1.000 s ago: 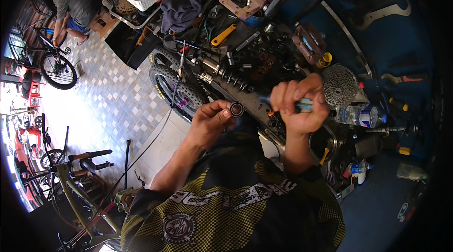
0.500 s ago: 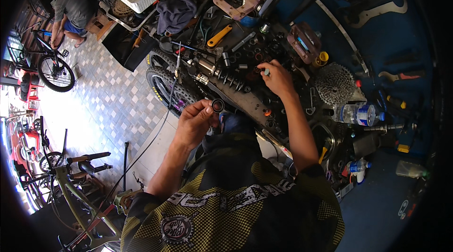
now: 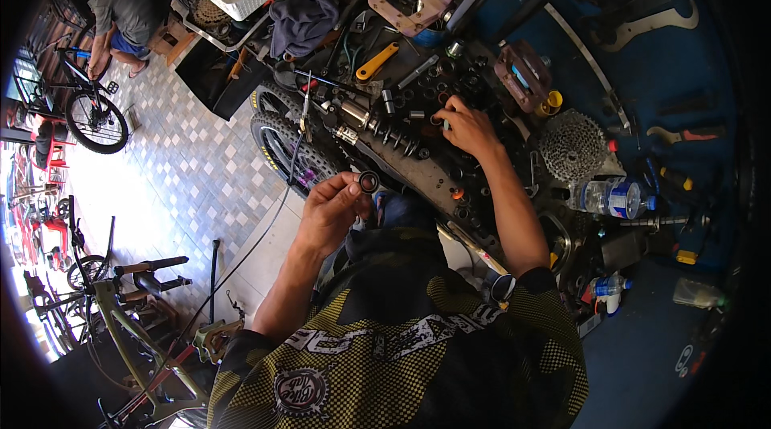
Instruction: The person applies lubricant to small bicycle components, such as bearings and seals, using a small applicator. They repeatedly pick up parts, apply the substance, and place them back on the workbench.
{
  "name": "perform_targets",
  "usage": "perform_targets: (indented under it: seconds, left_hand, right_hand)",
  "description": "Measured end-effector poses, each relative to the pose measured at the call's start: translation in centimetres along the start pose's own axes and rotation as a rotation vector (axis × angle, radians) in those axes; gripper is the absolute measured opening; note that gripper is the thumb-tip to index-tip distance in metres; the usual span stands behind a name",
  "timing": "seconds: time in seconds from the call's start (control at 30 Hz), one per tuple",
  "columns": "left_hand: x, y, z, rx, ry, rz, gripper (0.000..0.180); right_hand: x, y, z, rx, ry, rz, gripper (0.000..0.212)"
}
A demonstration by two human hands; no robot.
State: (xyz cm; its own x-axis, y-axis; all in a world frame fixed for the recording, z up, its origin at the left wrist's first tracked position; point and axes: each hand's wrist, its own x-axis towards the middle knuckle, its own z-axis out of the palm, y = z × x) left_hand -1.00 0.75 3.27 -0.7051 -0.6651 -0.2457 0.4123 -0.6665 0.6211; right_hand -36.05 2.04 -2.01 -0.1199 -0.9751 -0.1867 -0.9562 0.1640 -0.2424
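Dark ring (image 3: pixel 375 183): was pinched in the left hand (image 3: pixel 328 204), near the desk (image 3: pixel 430 184).
Right hand (image 3: pixel 472 130): reached among small parts, seemingly closed on a pale-green piece (image 3: pixel 446 125), mostly hidden.
Coil shock (image 3: pixel 395 138): lay between both hands.

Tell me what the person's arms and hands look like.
The left hand and right hand wear no gloves; the forearms are bare below short dark sleeves. The jersey is black with yellow dotted patterning, white lettering and a round badge.
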Motion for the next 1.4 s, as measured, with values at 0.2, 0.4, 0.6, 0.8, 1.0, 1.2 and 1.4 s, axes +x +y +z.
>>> perform_targets:
  seconds: [0.2, 0.4, 0.6, 0.8, 1.0, 1.2, 1.4]
  left_hand:
    - [0.7, -0.1, 0.2, -0.05, 0.01, -0.029, 0.013]
    - [0.8, 0.0, 0.3, -0.083, -0.01, -0.001, 0.016]
    - [1.5, 0.1, 0.5, -0.061, -0.059, 0.065, 0.019]
    - [2.0, 0.4, 1.2, 0.038, -0.062, 0.149, 0.02]
    - [1.8, 0.9, 1.6, 0.085, -0.011, 0.184, 0.02]
    - [1.9, 1.2, 1.5, 0.127, -0.008, 0.225, 0.02]
    - [1.4, 1.8, 2.1, 0.145, 0.015, 0.228, 0.018]
  right_hand:
    - [-0.4, 0.7, 0.2, 0.148, 0.088, 0.021, 0.015]
    - [-1.3, -1.3, -2.9, 0.501, 0.173, 0.045, 0.016]
    - [-6.3, -11.3, -9.0, 1.205, 0.146, -0.081, 0.023]
    - [-7.2, -14.6, -8.9, 1.221, 0.151, -0.218, 0.019]
    - [-7.8, -16.8, -8.7, 1.088, 0.259, -0.124, 0.024]
    - [-7.9, -17.5, -8.7, 0.876, 0.455, -0.279, 0.024]
    - [-7.8, -17.0, -9.3, 1.054, 0.327, -0.224, 0.016]
